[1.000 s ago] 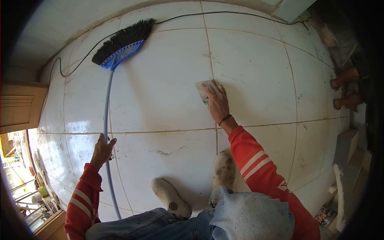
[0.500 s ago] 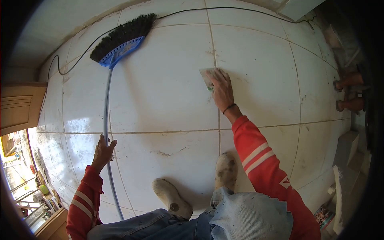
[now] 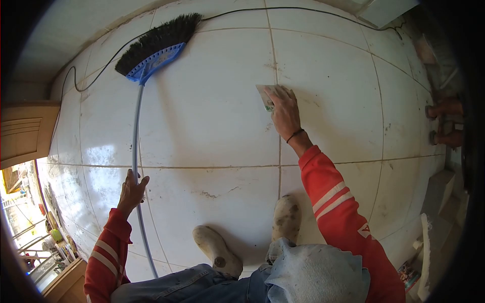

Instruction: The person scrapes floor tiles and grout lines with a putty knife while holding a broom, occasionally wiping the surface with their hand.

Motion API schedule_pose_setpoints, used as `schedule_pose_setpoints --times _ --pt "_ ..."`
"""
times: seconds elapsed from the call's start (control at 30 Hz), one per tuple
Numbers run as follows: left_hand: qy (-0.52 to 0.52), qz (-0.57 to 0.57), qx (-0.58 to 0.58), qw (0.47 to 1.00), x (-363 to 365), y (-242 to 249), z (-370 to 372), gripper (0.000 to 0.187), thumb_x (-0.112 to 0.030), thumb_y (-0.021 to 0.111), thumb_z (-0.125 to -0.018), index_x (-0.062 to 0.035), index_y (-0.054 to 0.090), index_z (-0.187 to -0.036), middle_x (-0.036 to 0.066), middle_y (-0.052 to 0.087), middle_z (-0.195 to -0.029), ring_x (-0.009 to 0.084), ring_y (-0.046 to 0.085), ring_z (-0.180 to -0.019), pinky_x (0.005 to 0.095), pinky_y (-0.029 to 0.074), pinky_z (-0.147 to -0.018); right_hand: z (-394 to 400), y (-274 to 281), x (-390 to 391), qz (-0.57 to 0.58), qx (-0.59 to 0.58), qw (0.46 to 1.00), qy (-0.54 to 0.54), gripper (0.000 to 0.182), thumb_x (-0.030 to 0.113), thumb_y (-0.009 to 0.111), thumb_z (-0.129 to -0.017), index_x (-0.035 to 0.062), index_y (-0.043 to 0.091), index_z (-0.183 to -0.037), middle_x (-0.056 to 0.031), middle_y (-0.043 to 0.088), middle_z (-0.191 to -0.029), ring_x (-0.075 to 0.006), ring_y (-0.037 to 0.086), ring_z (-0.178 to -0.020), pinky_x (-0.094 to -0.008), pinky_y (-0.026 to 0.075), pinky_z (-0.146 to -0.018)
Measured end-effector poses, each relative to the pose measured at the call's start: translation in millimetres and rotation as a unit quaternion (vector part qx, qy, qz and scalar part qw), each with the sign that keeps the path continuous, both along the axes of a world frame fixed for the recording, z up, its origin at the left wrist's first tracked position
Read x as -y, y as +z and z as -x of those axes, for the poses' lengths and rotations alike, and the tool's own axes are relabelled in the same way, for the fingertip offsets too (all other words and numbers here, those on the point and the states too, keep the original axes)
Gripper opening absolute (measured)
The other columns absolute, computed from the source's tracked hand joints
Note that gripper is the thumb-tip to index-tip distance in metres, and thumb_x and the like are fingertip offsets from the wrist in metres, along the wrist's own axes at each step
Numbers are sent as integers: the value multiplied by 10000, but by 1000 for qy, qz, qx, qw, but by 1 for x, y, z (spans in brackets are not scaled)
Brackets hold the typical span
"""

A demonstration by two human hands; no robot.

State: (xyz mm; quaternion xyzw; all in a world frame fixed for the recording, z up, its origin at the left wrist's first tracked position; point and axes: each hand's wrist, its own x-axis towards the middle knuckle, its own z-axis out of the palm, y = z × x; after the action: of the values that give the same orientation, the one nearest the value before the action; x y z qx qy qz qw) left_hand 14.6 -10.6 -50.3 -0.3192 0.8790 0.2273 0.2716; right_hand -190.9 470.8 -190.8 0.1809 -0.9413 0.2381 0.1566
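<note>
My right hand [image 3: 286,110] is closed on a flat scraper [image 3: 264,97], a thin pale blade with a green smudge, held against the white floor tiles beside a grout line. The fingers cover much of the blade. At lower left my left hand [image 3: 132,192] grips the grey handle of a broom [image 3: 137,129], thumb on one side and fingers on the other. The broom lies along the floor, its blue head [image 3: 156,61] and black bristles toward the upper left.
A black cable [image 3: 237,10] runs along the wall. My boots [image 3: 214,247] stand on the tiles. Wooden panels [image 3: 25,131] and a bright opening [image 3: 25,212] are at left. Another person's feet [image 3: 442,136] show at far right, above a step [image 3: 437,192].
My right hand and the scraper have shifted slightly rightward in the view, and the view itself has moved a little. My left hand stays on the broom handle.
</note>
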Motion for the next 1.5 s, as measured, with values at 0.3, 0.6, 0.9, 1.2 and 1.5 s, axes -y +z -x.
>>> schedule_pose_setpoints --times 0.3,0.6,0.9,1.2,1.5 --pt "2 -3 -5 1000 -3 4 4 574 -414 705 -1008 54 491 -1263 272 656 -1091 318 718 -706 393 614 -497 8 -7 -4 18 34 999 21 583 -94 601 -878 70 645 -1435 -257 627 -1429 -436 544 -1390 -563 376 -1222" --pt "-5 -4 3 1000 -9 5 8 559 -407 696 -1010 52 484 -1248 266 650 -1065 311 712 -699 398 618 -494 0 -5 4 57 19 998 2 633 -132 581 -850 54 643 -1451 -294 610 -1447 -450 537 -1386 -526 385 -1230" --pt "-15 3 -9 1000 -4 5 3 535 -413 694 -1013 33 479 -1215 225 662 -954 289 681 -614 406 616 -488 1 -10 5 22 -16 1000 -4 521 -93 602 -879 27 688 -1379 -274 651 -1370 -434 568 -1303 -497 444 -1170" --pt "6 3 17 1000 -16 14 11 573 -404 692 -1016 55 490 -1293 278 660 -1080 329 733 -753 411 619 -517 -15 -6 2 29 7 999 10 509 -74 597 -911 40 671 -1402 -270 645 -1377 -442 559 -1323 -510 434 -1178" --pt "-12 5 12 1000 -11 8 8 567 -422 690 -1015 54 482 -1243 268 649 -1030 319 721 -723 409 624 -526 10 4 0 59 58 996 16 530 -81 618 -892 35 663 -1407 -271 643 -1381 -438 567 -1316 -513 421 -1189"
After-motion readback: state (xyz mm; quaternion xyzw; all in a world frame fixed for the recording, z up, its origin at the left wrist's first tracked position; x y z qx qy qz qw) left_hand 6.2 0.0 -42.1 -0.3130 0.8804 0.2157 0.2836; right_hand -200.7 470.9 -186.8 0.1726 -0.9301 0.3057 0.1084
